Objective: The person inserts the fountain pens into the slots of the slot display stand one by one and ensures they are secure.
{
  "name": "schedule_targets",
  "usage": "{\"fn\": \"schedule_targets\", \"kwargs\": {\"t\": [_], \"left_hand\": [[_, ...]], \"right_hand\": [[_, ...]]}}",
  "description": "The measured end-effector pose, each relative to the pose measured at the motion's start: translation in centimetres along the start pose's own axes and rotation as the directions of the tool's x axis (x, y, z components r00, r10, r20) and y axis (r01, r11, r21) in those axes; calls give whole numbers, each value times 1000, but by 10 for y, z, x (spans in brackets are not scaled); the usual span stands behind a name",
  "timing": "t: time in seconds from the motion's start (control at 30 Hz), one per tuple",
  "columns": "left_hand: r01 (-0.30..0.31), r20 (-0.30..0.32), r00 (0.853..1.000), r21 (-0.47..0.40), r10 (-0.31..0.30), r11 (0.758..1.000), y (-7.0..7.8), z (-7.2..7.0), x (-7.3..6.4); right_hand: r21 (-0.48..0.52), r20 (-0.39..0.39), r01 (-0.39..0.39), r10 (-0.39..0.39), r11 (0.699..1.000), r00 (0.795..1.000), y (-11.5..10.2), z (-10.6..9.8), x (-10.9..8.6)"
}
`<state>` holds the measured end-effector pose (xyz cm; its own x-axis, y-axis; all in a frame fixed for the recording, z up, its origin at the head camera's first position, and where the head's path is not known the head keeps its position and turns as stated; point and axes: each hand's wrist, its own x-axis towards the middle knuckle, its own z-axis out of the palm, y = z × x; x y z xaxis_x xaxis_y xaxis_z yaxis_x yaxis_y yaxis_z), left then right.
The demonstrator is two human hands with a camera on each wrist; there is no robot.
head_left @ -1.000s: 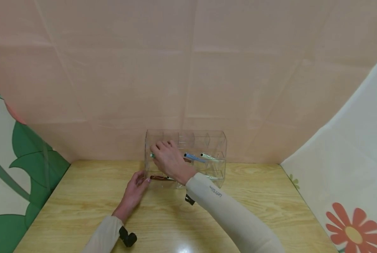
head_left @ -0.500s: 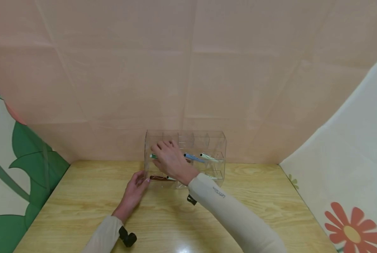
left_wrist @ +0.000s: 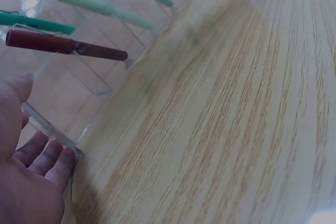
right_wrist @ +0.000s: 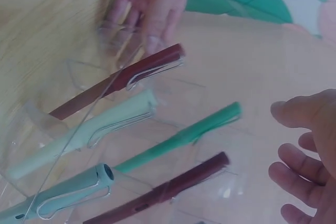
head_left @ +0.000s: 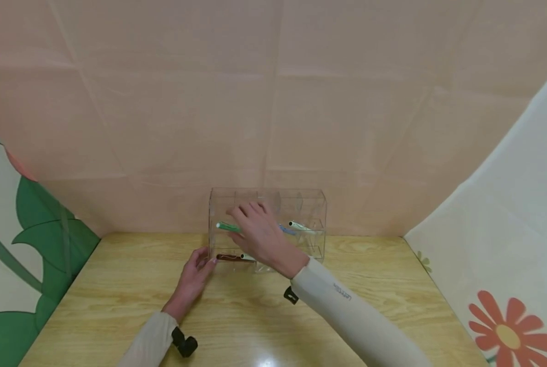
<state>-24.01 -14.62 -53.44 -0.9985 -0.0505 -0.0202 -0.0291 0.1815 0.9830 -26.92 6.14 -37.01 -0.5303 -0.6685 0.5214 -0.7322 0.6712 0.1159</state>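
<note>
A clear, compartmented organizer (head_left: pixel 310 204) stands at the back of the table with pens on its tiers. My left hand (head_left: pixel 192 272) holds its lower left side, with the thumb and fingers either side of the clear edge (left_wrist: pixel 50 127). My right hand (head_left: pixel 268 237) hovers in front of the upper tiers with nothing in its fingers, which are loosely bent in the right wrist view. Just left of it lies a green pen (head_left: pixel 227 226) in the middle tier. A dark red pen (head_left: pixel 229 258) rests in the bottom tier, beside a pale green pen (right_wrist: pixel 94 124).
Farther right in the middle tier are a blue pen (head_left: pixel 287 230), partly behind my right hand, and a whitish-green pen (head_left: pixel 301 226). The right wrist view also has another dark red pen (right_wrist: pixel 163 195). A pinkish backdrop (head_left: pixel 273 112) hangs directly behind the wooden table (head_left: pixel 369 306).
My right hand has let go of the green pen and drawn off to the right, uncovering more of it and now overlapping the blue pen. The left hand stays put on the organizer.
</note>
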Motion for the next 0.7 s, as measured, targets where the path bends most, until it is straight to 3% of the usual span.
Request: {"fn": "schedule_targets", "kwargs": {"t": [0.3,0.43,0.7], "left_hand": [[19,1,1000,11,-19,1000,5,-2,-3],[22,-1,1000,7,-22,1000,5,-2,-1],[35,5,999,-15,-35,999,3,-1,-3]], "right_hand": [[42,-103,36,-32,998,994,-13,-24,-36],[55,-132,27,-19,998,991,-24,-23,-55],[144,-115,-51,68,988,991,-40,-11,-99]]}}
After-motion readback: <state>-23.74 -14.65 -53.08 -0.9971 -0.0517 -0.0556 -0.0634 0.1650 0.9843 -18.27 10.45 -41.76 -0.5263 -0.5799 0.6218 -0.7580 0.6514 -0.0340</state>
